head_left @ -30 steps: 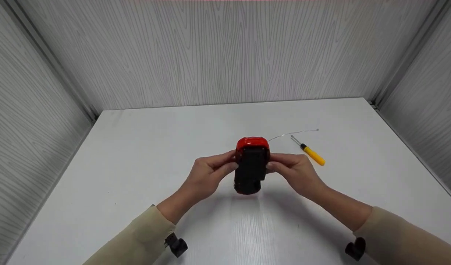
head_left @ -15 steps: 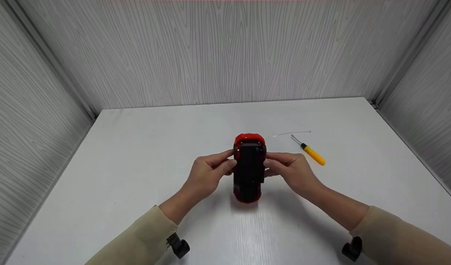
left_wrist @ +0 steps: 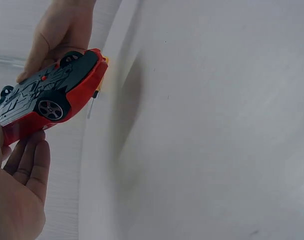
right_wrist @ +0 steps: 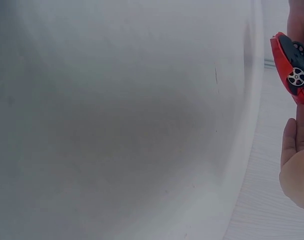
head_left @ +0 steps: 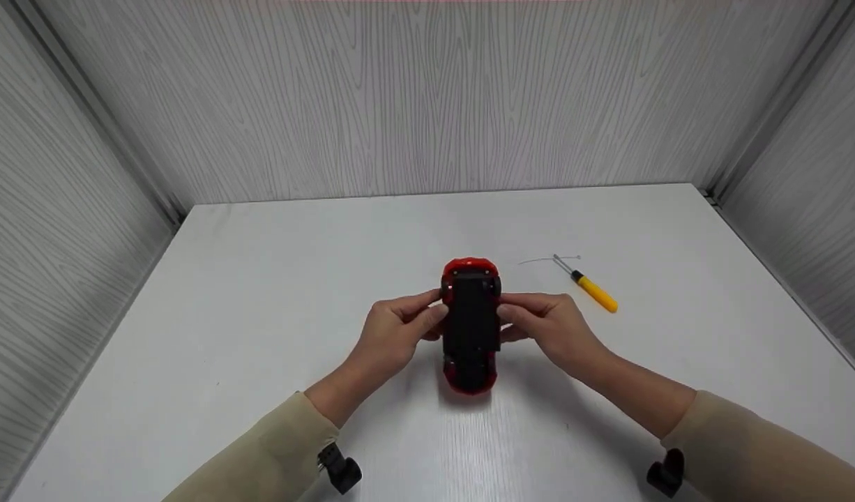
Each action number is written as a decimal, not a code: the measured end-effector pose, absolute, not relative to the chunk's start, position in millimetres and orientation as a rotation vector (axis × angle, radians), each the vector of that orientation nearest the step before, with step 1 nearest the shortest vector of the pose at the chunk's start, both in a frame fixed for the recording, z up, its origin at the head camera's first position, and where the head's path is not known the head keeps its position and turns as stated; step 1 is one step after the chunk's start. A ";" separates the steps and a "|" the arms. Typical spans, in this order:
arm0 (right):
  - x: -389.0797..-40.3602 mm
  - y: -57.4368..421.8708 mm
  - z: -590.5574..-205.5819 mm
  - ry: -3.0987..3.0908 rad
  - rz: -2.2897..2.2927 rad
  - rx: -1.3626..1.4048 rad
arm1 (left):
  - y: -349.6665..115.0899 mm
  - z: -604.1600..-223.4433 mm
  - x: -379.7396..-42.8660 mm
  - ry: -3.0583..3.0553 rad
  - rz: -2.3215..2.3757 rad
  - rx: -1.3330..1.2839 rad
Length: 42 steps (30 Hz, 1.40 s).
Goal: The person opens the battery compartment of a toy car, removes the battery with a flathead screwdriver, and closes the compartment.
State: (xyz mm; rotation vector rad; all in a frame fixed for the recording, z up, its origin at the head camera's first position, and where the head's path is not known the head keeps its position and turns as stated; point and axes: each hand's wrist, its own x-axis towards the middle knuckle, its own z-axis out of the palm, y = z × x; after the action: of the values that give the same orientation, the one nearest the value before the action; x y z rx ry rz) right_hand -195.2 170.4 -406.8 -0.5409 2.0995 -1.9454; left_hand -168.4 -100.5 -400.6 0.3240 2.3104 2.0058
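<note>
Held above the table in the head view is a red toy car (head_left: 471, 328), its black underside turned toward me. My left hand (head_left: 392, 335) pinches one long side between thumb and fingers. On the opposite side my right hand (head_left: 556, 331) grips it the same way. Wheels with silver spokes show on the toy car (left_wrist: 54, 95) in the left wrist view. Only one end of the toy car (right_wrist: 294, 70) appears in the right wrist view. The roof is hidden from the head camera.
A yellow-handled screwdriver (head_left: 595, 291) lies to the right of the car. A thin wire (head_left: 535, 261) shows near its tip; whether it joins the car I cannot tell. Wood-grained panels (head_left: 427, 97) stand behind and beside the white table (head_left: 295, 265).
The car has tilted so that more of its underside faces me and its near end reaches lower. The thin wire's visible part has shifted left and down. Both hands keep their hold.
</note>
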 end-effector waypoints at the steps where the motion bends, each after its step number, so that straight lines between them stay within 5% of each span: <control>1: -195.4 170.2 -406.9 2.097 -1.944 -0.533 | -100.6 -401.1 -168.4 2.306 2.008 0.325; 42: -202.0 167.6 -421.2 2.104 -1.760 -0.349 | -97.2 -425.3 -174.9 2.213 1.992 0.134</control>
State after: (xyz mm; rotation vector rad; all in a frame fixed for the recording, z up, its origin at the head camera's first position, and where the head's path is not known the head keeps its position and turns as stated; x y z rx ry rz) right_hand -202.0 167.6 -421.2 -0.3495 2.1044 -1.7596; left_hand -174.9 -97.2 -425.3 0.1335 2.2131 1.9919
